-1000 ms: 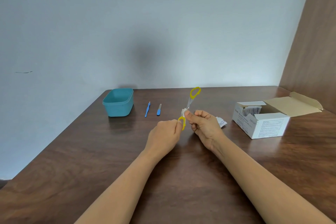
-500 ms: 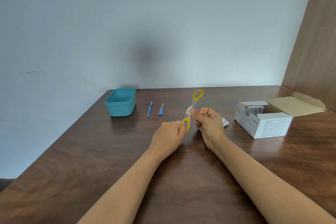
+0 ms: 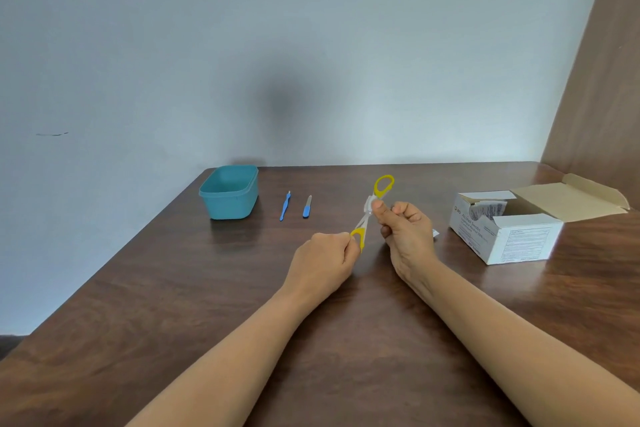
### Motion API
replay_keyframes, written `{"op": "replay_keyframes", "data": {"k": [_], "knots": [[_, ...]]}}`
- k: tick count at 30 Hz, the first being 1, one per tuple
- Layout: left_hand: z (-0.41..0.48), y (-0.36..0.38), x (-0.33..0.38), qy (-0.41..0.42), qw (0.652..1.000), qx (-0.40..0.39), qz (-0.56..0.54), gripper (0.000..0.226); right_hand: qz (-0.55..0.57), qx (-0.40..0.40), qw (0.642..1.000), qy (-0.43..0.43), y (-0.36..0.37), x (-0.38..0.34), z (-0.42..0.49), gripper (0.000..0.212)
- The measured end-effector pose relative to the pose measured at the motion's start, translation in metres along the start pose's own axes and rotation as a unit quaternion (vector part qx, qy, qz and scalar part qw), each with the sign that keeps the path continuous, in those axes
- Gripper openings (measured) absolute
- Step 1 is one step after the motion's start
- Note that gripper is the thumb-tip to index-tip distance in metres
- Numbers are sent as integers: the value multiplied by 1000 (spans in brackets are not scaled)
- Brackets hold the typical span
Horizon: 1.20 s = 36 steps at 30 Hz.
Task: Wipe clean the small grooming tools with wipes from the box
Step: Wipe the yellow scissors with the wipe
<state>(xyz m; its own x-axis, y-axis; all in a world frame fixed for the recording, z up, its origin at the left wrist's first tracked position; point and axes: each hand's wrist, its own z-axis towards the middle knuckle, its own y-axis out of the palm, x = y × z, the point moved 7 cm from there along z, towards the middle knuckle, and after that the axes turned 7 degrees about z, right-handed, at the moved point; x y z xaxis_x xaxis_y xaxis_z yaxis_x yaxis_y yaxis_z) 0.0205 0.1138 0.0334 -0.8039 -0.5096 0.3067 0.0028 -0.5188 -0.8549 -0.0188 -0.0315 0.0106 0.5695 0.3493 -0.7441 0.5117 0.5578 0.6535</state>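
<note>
Above the table [image 3: 207, 288], the scissors [image 3: 364, 220] are gripped at the near handle by the curled left hand [image 3: 323, 260]. The wipe [image 3: 368, 205], pinched by the right hand [image 3: 407, 234], is now shifted toward the far loop, so wiping is judged underway.

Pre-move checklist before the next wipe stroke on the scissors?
1. Left hand grips the lower handle of the yellow-handled small scissors: ok.
2. Right hand pinches the small white wipe on the scissors' metal part: ok.
3. Metal fully wiped: cannot tell.
4. Slim blue tool and blue-handled nail file lie apart on the brown wooden table, untouched: ok.
5. Open white cardboard box shows wipe sachets inside: ok.
</note>
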Motion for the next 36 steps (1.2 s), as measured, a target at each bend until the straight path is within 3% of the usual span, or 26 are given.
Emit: {"op": "replay_keyframes", "data": {"k": [7, 14, 20, 26, 33, 36], "knots": [[3, 2, -3, 1, 1000, 10, 11, 47, -15, -40, 998, 55, 8, 5, -4, 37], [6, 8, 3, 26, 999, -45, 9, 47, 78, 55, 995, 28, -10, -9, 1, 41], [6, 3, -2, 19, 999, -32, 0, 48, -15, -40, 995, 86, 7, 3, -7, 35], [7, 3, 3, 39, 999, -36, 5, 48, 44, 49, 998, 8, -5, -19, -3, 39], [8, -1, -4, 36, 999, -29, 10, 47, -18, 1, 999, 31, 6, -4, -12, 40], [9, -2, -2, 42, 998, -30, 33, 46, 15, 40, 999, 9, -1, -15, -8, 40]]}}
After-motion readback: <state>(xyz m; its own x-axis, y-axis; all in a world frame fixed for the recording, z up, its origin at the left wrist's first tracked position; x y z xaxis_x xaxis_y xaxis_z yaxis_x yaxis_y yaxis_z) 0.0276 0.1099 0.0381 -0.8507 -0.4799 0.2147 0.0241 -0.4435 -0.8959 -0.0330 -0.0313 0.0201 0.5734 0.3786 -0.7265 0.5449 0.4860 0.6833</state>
